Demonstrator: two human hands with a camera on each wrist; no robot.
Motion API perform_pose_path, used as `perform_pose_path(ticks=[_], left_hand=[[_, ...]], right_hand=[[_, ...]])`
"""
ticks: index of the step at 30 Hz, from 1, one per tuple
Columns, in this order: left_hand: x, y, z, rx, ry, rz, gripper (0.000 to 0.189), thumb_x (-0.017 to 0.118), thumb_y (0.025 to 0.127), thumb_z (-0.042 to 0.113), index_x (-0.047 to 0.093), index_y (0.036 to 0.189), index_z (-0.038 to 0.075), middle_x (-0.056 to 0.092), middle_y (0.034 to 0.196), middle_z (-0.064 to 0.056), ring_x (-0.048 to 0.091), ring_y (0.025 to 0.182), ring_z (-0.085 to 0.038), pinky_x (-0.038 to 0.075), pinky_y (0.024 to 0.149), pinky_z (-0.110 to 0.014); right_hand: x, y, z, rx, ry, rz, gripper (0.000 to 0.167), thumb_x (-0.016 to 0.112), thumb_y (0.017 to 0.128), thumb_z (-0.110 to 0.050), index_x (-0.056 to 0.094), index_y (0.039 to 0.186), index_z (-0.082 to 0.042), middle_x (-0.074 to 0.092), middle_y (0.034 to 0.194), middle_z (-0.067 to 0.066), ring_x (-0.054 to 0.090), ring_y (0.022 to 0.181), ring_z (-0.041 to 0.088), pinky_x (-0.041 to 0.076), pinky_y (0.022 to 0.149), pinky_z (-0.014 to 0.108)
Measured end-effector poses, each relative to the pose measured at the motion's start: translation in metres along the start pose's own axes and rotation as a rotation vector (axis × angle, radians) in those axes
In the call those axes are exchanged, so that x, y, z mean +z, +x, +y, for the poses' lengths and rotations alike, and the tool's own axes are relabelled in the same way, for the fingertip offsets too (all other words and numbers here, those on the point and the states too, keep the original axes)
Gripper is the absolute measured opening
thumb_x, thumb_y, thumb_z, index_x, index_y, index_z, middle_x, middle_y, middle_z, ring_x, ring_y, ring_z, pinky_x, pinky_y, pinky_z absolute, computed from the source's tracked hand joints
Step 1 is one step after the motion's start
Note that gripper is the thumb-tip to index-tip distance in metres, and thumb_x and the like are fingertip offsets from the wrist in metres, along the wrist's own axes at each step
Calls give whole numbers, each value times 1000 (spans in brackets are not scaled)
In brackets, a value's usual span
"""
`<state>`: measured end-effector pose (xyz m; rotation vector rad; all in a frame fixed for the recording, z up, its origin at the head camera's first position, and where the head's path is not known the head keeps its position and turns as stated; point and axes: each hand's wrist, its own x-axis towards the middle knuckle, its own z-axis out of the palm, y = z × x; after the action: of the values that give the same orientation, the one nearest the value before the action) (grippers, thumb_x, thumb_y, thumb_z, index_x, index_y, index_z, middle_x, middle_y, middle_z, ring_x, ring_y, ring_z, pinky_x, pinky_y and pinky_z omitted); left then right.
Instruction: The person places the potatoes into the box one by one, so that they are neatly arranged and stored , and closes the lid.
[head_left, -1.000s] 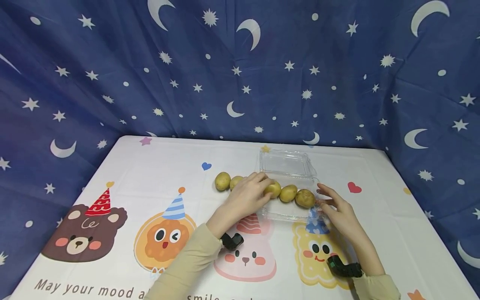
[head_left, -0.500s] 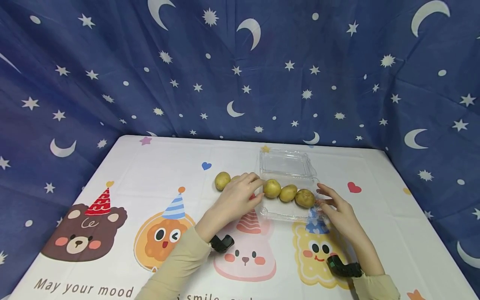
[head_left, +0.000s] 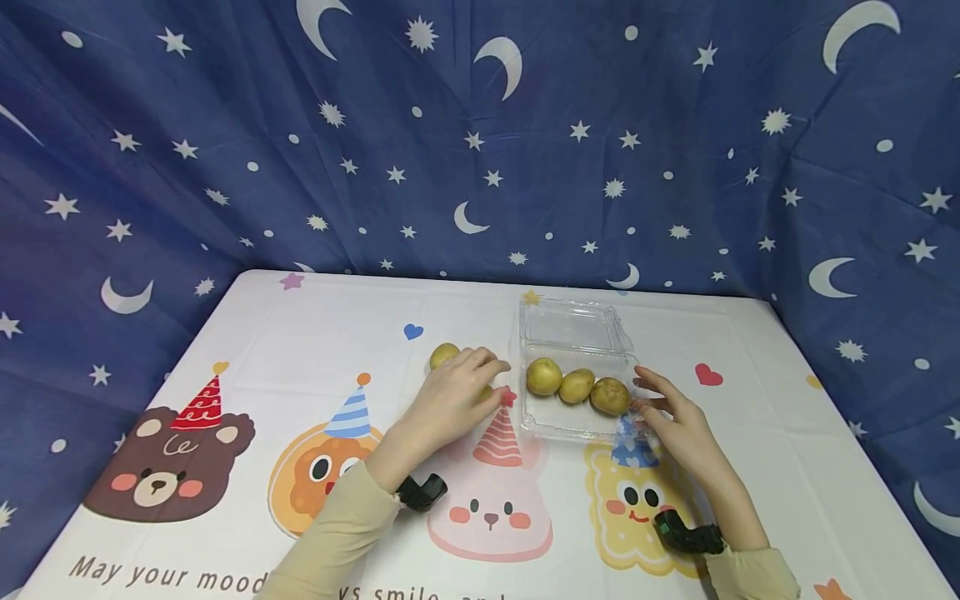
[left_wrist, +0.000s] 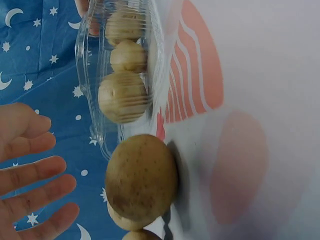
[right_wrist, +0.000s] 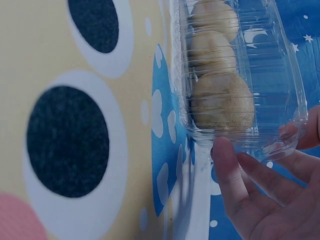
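A clear plastic clamshell container (head_left: 570, 423) lies with its lid (head_left: 570, 325) folded back, three potatoes (head_left: 577, 387) in a row in its base. My right hand (head_left: 678, 425) holds the container's right end, thumb (right_wrist: 227, 165) against the end wall and fingers at the rim. Left of the container, my left hand (head_left: 453, 396) hovers over potatoes on the table, partly hiding them. The left wrist view shows its fingers (left_wrist: 42, 192) spread, apart from a large potato (left_wrist: 142, 182). Other potatoes peek out behind that one; one potato (head_left: 444, 356) shows beyond my left hand.
A white tablecloth (head_left: 330, 325) with printed cartoon figures covers the table. A dark blue curtain (head_left: 450, 150) with moons and stars hangs behind its far edge. Each wrist carries a small black camera (head_left: 422, 492).
My left hand has moved left, away from the potato at the container's left end, and is now over the potatoes on the table. My right hand and the container have stayed put.
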<state>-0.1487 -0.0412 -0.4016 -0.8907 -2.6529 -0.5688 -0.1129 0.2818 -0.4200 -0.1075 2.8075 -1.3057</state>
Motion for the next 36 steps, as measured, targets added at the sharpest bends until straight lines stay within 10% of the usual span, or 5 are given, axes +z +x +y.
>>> perform_pose_path(ticks=[12,36], left_hand=[[-8,-18,-14,-35,-20,21,22,66,87,22,67,108,15,64,109,1,59,98,-18,51,85,-36],[-5,-38,-29,-89,14,-21,34,69,86,22,66,117,11,63,111,-2,59,102,-20,50,76,-37]], right_hand=[[0,0,1,-6,-20,7,55,48,95,-7,33,149,-8,48,141,24,58,116,40,51,86,37],[0,0,-1,-7,-7,19,54,48,95,-8,35,148,-9,49,140,23,58,115,40,50,80,20]])
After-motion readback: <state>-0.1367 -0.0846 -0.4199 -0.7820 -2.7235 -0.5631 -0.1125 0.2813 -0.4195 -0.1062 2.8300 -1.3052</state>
